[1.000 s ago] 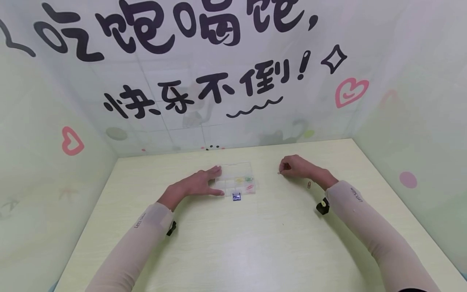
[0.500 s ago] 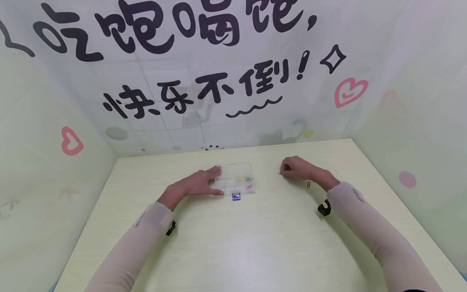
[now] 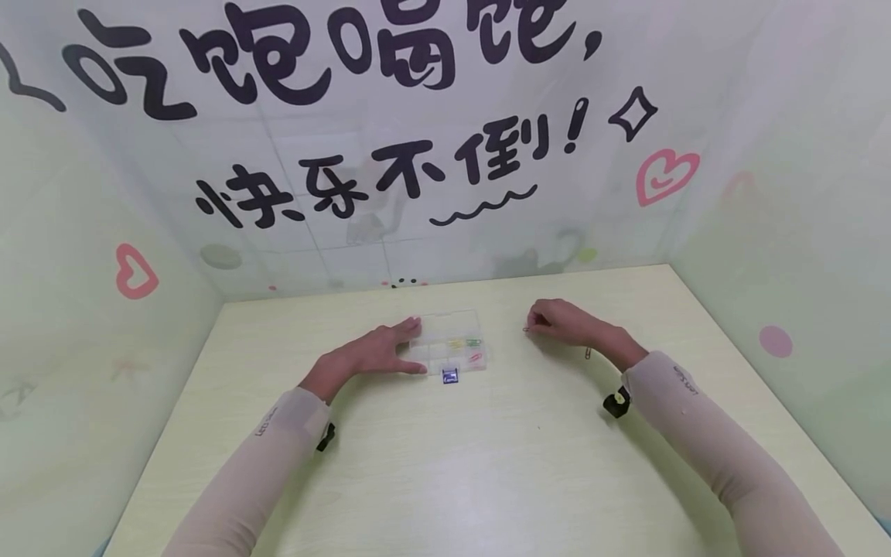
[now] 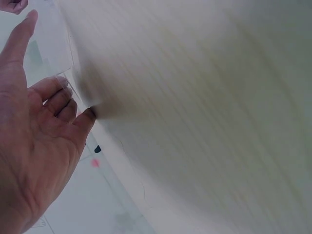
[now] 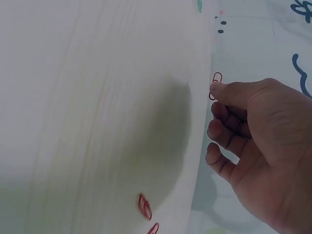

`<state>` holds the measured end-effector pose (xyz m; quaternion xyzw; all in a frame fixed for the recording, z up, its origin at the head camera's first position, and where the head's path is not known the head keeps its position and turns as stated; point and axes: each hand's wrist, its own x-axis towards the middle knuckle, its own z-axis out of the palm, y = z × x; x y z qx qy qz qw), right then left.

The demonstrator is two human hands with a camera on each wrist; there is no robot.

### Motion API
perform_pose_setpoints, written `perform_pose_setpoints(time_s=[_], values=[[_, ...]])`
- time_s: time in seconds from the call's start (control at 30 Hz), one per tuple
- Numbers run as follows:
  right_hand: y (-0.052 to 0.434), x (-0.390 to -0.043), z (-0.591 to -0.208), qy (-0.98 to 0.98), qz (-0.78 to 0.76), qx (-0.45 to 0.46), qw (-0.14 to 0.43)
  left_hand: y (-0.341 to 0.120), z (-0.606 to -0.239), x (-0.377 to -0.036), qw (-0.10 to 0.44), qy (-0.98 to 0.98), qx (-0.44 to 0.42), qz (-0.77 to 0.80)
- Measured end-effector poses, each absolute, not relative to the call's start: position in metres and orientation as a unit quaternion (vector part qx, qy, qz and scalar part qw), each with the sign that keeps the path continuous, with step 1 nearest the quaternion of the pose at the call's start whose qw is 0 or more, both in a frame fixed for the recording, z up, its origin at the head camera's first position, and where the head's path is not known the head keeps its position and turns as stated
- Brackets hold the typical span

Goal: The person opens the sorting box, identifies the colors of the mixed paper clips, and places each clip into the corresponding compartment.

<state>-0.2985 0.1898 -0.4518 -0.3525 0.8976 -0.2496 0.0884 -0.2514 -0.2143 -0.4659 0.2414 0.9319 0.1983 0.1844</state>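
A clear plastic compartment box [image 3: 448, 321] lies on the table with its lid part toward the wall. In it are a yellow paper clip [image 3: 455, 343], a green paper clip [image 3: 473, 342] and a pink-red one [image 3: 476, 357], in right-hand compartments. My left hand [image 3: 379, 350] rests at the box's left side, thumb and fingers spread; the left wrist view [image 4: 41, 122] shows its palm holding nothing. To the right of the box, my right hand [image 3: 562, 321] pinches a red paper clip [image 5: 217, 77] between thumb and forefinger, just off the table.
Two loose red clips [image 5: 145, 206] lie on the table under the right wrist; one loose clip [image 3: 588, 353] shows in the head view. A blue label [image 3: 450, 376] sits at the box's front edge. Printed walls [image 3: 445, 247] enclose the table's back and sides.
My right hand has shifted slightly left, toward the box, with the clip in its fingertips. The left hand and the box have stayed in place.
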Motion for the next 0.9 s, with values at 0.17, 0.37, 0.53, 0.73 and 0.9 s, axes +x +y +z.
perform_pose_setpoints(time_s=[0.17, 0.37, 0.53, 0.73, 0.9], values=[[0.178, -0.294, -0.447, 0.894, -0.252, -0.362, 0.073, -0.214, -0.466, -0.252, 0.183, 0.932, 0.241, 0.199], [0.164, -0.289, -0.445, 0.894, -0.246, -0.368, 0.068, -0.212, -0.465, -0.251, 0.186, 0.933, 0.237, 0.197], [0.151, -0.281, -0.441, 0.892, -0.244, -0.377, 0.06, -0.212, -0.466, -0.251, 0.188, 0.933, 0.237, 0.195], [0.138, -0.276, -0.44, 0.89, -0.232, -0.39, 0.047, -0.212, -0.465, -0.251, 0.184, 0.932, 0.243, 0.198], [0.126, -0.272, -0.438, 0.889, -0.233, -0.393, 0.043, -0.213, -0.465, -0.25, 0.184, 0.931, 0.243, 0.201]])
